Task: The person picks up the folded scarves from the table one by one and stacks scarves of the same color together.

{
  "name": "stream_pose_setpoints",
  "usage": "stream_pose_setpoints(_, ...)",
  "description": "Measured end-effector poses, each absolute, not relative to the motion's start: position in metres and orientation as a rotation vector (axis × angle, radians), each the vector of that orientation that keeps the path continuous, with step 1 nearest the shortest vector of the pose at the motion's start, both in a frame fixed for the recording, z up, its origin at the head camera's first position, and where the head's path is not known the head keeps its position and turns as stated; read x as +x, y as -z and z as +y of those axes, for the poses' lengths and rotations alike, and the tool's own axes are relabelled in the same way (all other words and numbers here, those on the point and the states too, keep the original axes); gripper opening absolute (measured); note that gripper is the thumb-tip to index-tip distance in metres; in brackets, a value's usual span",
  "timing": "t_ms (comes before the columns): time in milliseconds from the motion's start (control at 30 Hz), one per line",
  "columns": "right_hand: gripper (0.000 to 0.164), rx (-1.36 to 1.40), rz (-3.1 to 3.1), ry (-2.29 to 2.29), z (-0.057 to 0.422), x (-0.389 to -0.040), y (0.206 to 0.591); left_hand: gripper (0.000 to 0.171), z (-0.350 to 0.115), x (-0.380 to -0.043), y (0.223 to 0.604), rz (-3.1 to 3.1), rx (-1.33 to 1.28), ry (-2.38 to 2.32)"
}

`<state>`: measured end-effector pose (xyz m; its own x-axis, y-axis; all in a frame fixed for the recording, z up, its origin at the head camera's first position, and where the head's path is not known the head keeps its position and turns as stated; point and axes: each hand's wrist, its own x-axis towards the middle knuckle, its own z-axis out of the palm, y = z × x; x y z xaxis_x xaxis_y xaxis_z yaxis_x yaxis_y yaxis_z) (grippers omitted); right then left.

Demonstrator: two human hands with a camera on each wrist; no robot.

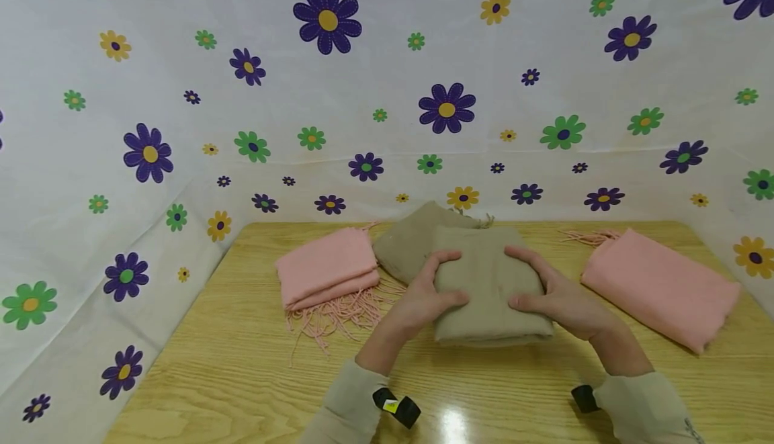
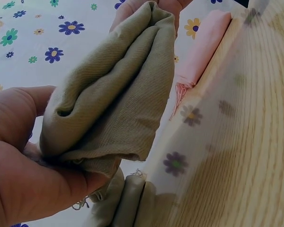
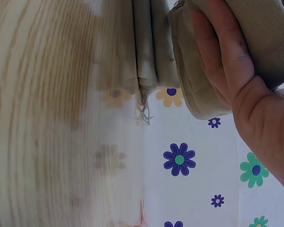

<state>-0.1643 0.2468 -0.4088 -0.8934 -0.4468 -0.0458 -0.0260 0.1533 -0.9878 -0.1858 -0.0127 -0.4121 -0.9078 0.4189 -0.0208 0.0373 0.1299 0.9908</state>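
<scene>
Both hands hold a folded khaki scarf (image 1: 486,289) between them, raised above the table in the wrist views. My left hand (image 1: 426,296) grips its left side, with the thumb and a finger showing on the top face. On the opposite side, my right hand (image 1: 562,299) grips it the same way. The left wrist view shows the scarf's layered edge (image 2: 109,85) facing the camera. Behind it a second folded khaki scarf (image 1: 405,242) with a small fringe lies on the table, partly hidden by the held one.
A folded pink scarf (image 1: 329,262) lies at the left, its fringe spread toward the front. Another folded pink scarf (image 1: 662,286) lies slantwise at the right, fringe toward the back. The wooden table (image 1: 242,377) meets a flower-printed cloth (image 1: 387,81) at the back and sides.
</scene>
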Motion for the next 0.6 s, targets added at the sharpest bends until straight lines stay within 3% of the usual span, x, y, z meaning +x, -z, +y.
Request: stream_pose_setpoints(600,0.083,-0.475,2.062,1.796,0.237,-0.159,0.405,0.066,-0.026,-0.183,0.410,2.006,0.423,-1.887)
